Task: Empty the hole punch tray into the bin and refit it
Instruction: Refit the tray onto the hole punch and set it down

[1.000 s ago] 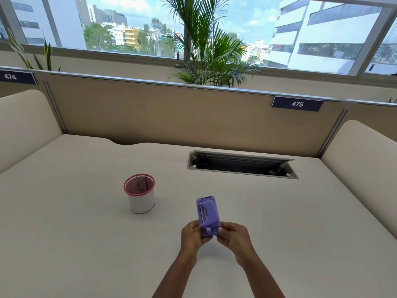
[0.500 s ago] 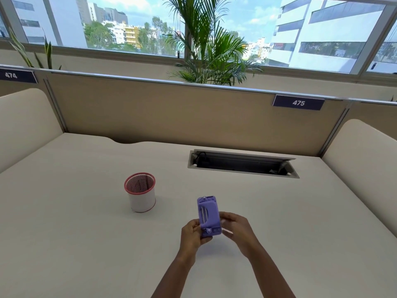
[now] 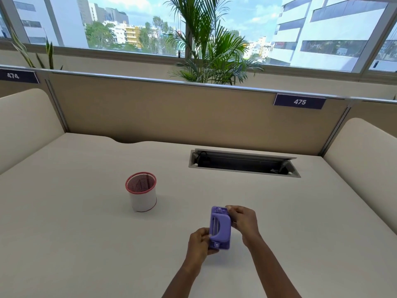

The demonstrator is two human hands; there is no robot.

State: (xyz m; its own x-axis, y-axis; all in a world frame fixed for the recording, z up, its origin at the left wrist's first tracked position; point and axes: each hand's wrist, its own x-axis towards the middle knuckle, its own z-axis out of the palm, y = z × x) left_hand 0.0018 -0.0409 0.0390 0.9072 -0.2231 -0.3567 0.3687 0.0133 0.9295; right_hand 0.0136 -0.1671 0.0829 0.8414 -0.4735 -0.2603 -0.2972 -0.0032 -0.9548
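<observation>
Nearest the camera: two bare forearms come up from the bottom edge, both hands on a purple hole punch (image 3: pixel 220 227) held just above the cream desk (image 3: pixel 64 244), long axis running away from the person. Left hand (image 3: pixel 198 244) grips the near end, thumb on the top face, fingers wrapped around the left edge and under. Right hand (image 3: pixel 243 221) is closed on the far right corner, fingertips pinching the side near the two rivets at the top. Both grips closed on the punch, nothing loose in either hand. Can't tell from this angle whether the tray is seated or partly off; the underside is hidden. Desk around the hands is bare, no obstruction between punch and bin. Bin (image 3: pixel 141 194) is a small white cylinder with a red rim and red mesh inside, upright, ahead and to the left of the hands, well apart from them. What's in it is not readable. Further back and right, an open cable slot (image 3: pixel 243 163) is recessed in the desk, dark inside, a cable visible at its left end. Cream padded side panels flank the desk left and right. Beyond that, a tan partition (image 3: pixel 171 112) with a label reading 475 (image 3: pixel 299 101) and another reading 474 (image 3: pixel 12 75) at far left. Behind the partition, a palm plant (image 3: pixel 210 50) and windows onto buildings.
</observation>
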